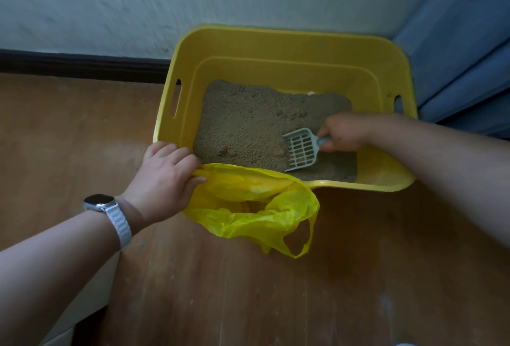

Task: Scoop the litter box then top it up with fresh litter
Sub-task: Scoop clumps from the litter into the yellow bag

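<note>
1. Litter box: a yellow tub is sitting on the wooden floor against the far wall, right of centre. Brown litter is covering its bottom, uneven in places.
2. Slotted scoop: its pale blade is resting tip-down in the litter at the near right of the box, apparently carrying nothing. The step is probably best done by sliding the blade under a lump, such as the one just left of it. A gentle shake should then let loose grains fall through the slots.
3. Right hand: its fingers are wrapping the scoop's handle from the right.
4. Left hand: it is gripping the edge of the yellow plastic bag at the box's near left corner, holding the mouth open. A wide mouth touching the near rim should shorten the carry and limit spills.
5. Surroundings: a watch is sitting on the left wrist, and blue fabric is hanging at the far right.
</note>
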`<state>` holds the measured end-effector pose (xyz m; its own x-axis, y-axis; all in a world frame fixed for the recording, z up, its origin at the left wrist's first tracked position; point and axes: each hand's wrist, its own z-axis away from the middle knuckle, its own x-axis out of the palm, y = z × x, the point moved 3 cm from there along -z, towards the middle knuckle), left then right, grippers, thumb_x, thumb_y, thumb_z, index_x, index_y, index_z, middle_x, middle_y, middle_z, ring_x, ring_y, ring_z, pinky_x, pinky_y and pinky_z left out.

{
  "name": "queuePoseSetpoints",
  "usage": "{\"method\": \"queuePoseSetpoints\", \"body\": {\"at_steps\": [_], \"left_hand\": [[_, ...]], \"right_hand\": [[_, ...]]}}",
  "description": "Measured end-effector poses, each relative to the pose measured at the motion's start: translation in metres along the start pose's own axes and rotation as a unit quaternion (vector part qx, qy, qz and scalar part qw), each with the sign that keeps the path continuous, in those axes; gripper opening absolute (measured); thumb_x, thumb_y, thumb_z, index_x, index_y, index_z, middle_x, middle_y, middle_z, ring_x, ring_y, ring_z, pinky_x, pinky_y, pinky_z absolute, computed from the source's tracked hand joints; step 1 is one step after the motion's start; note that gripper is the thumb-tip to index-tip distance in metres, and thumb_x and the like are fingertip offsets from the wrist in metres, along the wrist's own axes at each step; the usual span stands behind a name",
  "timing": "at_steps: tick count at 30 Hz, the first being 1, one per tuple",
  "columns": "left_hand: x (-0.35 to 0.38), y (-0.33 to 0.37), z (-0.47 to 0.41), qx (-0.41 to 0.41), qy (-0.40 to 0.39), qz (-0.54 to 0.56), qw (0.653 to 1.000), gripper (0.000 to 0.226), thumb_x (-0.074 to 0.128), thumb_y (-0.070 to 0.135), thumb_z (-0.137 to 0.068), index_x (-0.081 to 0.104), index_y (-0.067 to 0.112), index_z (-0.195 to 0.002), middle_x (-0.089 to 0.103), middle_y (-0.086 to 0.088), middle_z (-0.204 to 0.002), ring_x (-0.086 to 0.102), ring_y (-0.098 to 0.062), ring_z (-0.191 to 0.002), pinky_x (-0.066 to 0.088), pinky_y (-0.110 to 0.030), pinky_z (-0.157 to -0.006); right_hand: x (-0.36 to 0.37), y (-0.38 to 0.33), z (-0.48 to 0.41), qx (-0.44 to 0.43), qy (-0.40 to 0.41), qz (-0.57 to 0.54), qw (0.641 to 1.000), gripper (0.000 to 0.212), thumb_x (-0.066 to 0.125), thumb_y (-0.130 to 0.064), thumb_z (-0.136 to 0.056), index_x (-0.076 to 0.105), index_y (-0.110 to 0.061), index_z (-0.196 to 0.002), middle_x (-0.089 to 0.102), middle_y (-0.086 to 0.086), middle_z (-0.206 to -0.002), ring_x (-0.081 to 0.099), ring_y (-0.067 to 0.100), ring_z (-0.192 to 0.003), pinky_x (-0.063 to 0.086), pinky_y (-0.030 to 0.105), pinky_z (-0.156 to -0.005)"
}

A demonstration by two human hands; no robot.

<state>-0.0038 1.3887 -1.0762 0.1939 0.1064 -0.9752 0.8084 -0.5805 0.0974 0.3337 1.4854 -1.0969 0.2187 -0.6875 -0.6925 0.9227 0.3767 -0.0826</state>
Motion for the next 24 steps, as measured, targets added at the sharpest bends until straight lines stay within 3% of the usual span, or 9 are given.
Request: {"method": "queuePoseSetpoints", "body": {"at_steps": [7, 12, 19, 24], "left_hand": [[0.002, 0.000, 0.001, 0.021, 0.026, -0.002, 0.999, 0.035, 0.047, 0.038, -0.094, 0.063, 0.010, -0.079, 0.055, -0.005, -0.073, 0.052, -0.029, -0.068, 0.037, -0.041, -0.079], [0.004, 0.001, 0.001, 0.034, 0.032, -0.006, 0.999, 0.037, 0.046, 0.037, -0.095, 0.062, 0.009, -0.077, 0.054, -0.005, -0.073, 0.050, -0.028, -0.067, 0.038, -0.042, -0.079], [0.006, 0.001, 0.001, 0.052, 0.036, -0.008, 0.998, 0.035, 0.048, 0.035, -0.094, 0.059, 0.009, -0.074, 0.052, -0.006, -0.072, 0.049, -0.028, -0.066, 0.038, -0.042, -0.079], [0.006, 0.002, 0.000, 0.057, 0.043, -0.009, 0.997, 0.038, 0.045, 0.035, -0.096, 0.060, 0.008, -0.074, 0.052, -0.006, -0.072, 0.049, -0.028, -0.066, 0.039, -0.043, -0.079]], "right_hand": [[0.007, -0.042, -0.035, -0.057, 0.011, -0.053, 0.997, 0.026, 0.052, -0.039, -0.096, 0.067, -0.023, -0.109, 0.065, 0.004, -0.083, 0.060, 0.021, -0.073, 0.043, 0.031, -0.062], [0.013, -0.060, -0.048, -0.070, 0.019, -0.105, 0.992, 0.024, 0.054, -0.037, -0.095, 0.067, -0.018, -0.096, 0.058, 0.002, -0.067, 0.050, 0.016, -0.059, 0.036, 0.030, -0.056], [0.019, -0.079, -0.055, -0.083, 0.031, -0.134, 0.987, 0.027, 0.055, -0.037, -0.095, 0.057, -0.019, -0.075, 0.052, -0.001, -0.062, 0.049, 0.017, -0.059, 0.034, 0.030, -0.055], [0.019, -0.097, -0.061, -0.093, 0.046, -0.153, 0.983, 0.028, 0.054, -0.037, -0.095, 0.058, -0.018, -0.074, 0.053, -0.002, -0.062, 0.050, 0.018, -0.060, 0.029, 0.028, -0.050]]}}
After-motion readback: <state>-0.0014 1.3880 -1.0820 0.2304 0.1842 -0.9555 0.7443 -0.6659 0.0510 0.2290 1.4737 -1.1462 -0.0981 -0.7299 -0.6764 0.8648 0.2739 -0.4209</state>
